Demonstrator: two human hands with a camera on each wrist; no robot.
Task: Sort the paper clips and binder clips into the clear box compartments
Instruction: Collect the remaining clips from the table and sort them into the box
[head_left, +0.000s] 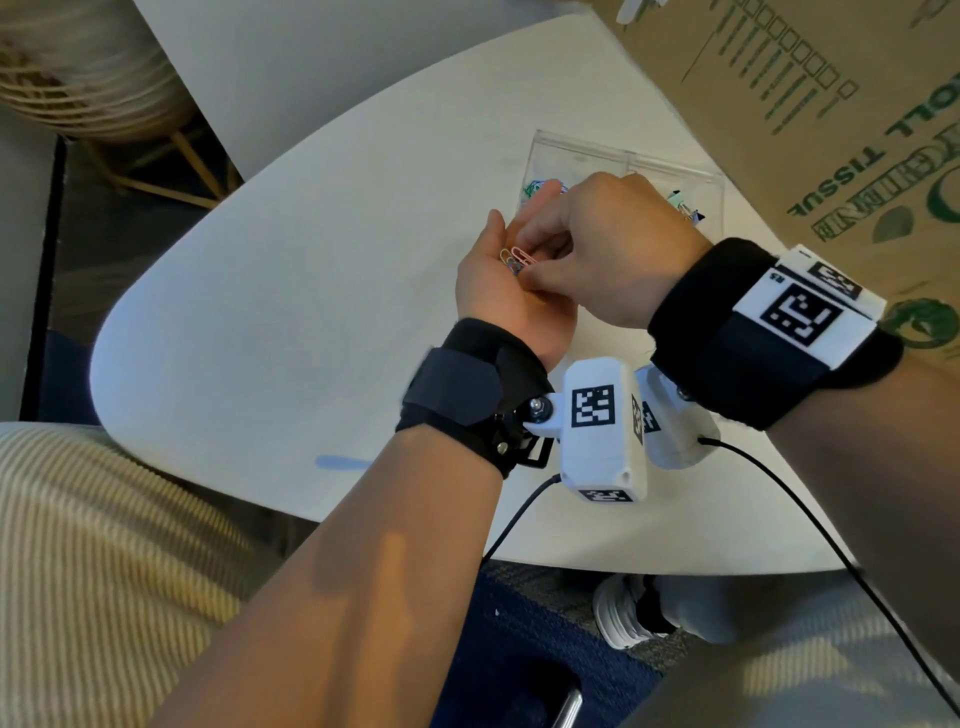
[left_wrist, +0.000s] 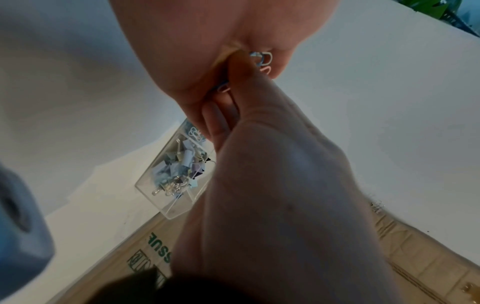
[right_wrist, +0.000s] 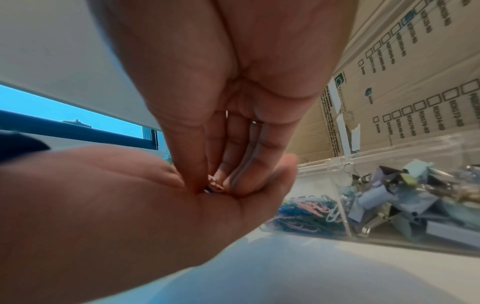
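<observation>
My left hand (head_left: 493, 283) lies palm up above the white table, and a few coloured paper clips (head_left: 516, 260) rest in it. My right hand (head_left: 592, 244) reaches over it, thumb and fingertips pinching those paper clips (right_wrist: 215, 186) against the left palm (right_wrist: 124, 205). Just beyond the hands stands the clear box (head_left: 576, 148). Its left compartment holds a pile of paper clips (right_wrist: 306, 214). Pastel binder clips (right_wrist: 405, 197) fill the right compartment. In the left wrist view the pinched paper clips (left_wrist: 263, 59) peek out between both hands.
A large cardboard carton (head_left: 831, 130) rises right behind the clear box. The rounded white table (head_left: 311, 322) ends near my lap. A wicker basket (head_left: 88, 78) stands on the floor at far left. Camera cables (head_left: 779, 493) trail from both wrists.
</observation>
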